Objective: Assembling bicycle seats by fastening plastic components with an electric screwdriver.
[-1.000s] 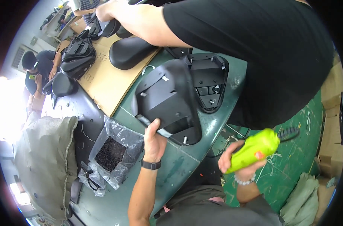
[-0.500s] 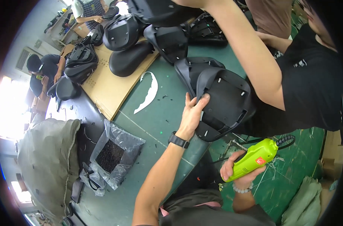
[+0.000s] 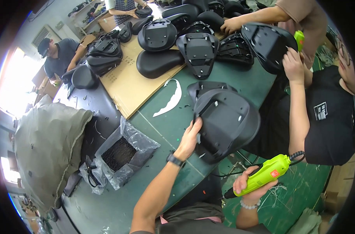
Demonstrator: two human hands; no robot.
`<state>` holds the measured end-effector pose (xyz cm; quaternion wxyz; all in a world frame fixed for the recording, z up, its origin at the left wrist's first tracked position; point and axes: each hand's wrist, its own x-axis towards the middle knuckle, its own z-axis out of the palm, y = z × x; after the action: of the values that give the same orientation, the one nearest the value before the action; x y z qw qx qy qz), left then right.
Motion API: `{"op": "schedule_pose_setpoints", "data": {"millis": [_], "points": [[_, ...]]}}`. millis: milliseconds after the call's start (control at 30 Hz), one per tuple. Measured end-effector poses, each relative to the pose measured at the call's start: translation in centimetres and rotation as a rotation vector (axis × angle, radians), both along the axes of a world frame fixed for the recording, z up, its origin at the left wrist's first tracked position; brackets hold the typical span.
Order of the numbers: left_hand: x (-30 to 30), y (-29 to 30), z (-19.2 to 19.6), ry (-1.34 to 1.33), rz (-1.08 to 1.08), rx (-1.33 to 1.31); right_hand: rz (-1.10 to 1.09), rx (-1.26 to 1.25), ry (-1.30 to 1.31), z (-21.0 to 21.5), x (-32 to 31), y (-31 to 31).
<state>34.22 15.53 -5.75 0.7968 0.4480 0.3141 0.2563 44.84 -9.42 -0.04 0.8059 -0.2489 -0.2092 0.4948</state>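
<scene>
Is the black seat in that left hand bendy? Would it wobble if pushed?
That black seat is probably stiff: its moulded underside looks like hard plastic. It might wobble, because its sides look rounded. Its smooth outer surface could feel slippery.

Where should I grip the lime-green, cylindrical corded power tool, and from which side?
I'd grip the power tool around its middle, probably coming from the near side as the right hand does: its rounded body slants, with the narrow black tip at the lower left in view and the ribbed black cord at the upper right, both best avoided.
</scene>
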Motion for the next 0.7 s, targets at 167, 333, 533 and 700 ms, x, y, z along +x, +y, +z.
{"op": "schedule_pose_setpoints", "data": {"millis": [167,333,533,700], "points": [[-12.3,-4.2,4.0,0.042,0.239,-0.08,0.063,-0.047,-0.01,-0.4,-0.8,2.7],[-28.8,-13.2,1.0,0.158,0.426,-0.092,0.194,-0.065,0.099,1.6,-4.0,5.3],[-41.7,-22.8,7.2,-0.009,1.08,-0.238,0.529,-0.066,0.005,4.4,-10.4,9.3],[-59.7,-29.8,6.0,-0.144,1.691,0.21,0.744,-0.127,-0.084,5.6,-20.0,12.7]]}}
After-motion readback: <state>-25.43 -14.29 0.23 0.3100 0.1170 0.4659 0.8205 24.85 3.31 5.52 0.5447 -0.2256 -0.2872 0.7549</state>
